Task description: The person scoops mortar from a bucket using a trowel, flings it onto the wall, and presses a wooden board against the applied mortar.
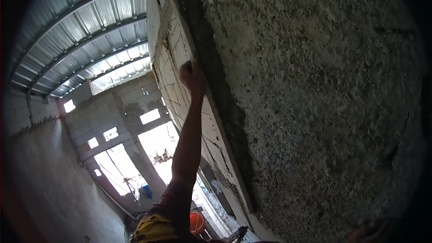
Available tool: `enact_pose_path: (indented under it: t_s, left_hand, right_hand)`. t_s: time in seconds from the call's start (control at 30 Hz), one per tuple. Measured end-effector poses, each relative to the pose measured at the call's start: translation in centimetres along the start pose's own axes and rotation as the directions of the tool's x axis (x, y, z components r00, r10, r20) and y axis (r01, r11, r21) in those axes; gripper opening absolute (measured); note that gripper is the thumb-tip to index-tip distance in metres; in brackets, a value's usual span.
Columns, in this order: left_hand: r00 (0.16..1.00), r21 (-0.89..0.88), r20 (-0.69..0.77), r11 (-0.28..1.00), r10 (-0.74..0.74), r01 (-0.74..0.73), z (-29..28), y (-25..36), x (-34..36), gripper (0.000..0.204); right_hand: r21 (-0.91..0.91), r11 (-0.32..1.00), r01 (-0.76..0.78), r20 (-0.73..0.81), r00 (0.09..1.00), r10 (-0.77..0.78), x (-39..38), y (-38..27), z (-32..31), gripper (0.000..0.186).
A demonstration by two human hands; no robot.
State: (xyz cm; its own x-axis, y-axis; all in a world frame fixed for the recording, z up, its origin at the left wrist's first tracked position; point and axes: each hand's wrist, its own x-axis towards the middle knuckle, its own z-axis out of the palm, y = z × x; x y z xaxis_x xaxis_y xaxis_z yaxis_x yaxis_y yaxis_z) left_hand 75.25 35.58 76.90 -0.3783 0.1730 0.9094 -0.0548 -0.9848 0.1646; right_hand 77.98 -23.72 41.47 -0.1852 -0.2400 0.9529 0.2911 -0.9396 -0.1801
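My left hand is raised in front of me, its fingers closed at the edge of a long, narrow, straight board. The board runs on a slant along the corner of the wall, from the top of the view down toward the bottom. Beside it lies a darker, smoother band of mortar. To the right spreads a rough, pitted grey plaster wall. Low at the right, a dim reddish shape looks like my right hand; its fingers, and anything in them, are lost in shadow.
Pale block masonry continues left of the board. An orange bucket stands below my left arm. Bright openings pierce the far block wall, with a blue item near one. Overhead is a metal roof on curved-looking beams.
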Motion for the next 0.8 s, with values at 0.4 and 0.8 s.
enact_pose_path:
  t_s: [0.4, 0.8]
  left_hand:
    - [0.999, -0.027, 0.032, 0.999, -0.023, 0.024, -0.3, 0.9, -0.5, 0.042]
    - [0.99, -0.058, 0.137, 0.998, 0.031, -0.024, 0.1, 0.9, 1.1, 0.036]
  right_hand:
    - [-0.004, 0.998, -0.065, -0.011, 0.998, 0.065, -0.5, -0.8, 0.9, 0.046]
    - [-0.267, 0.959, 0.094, 0.033, 0.996, -0.089, -1.5, 1.8, -0.4, 0.037]
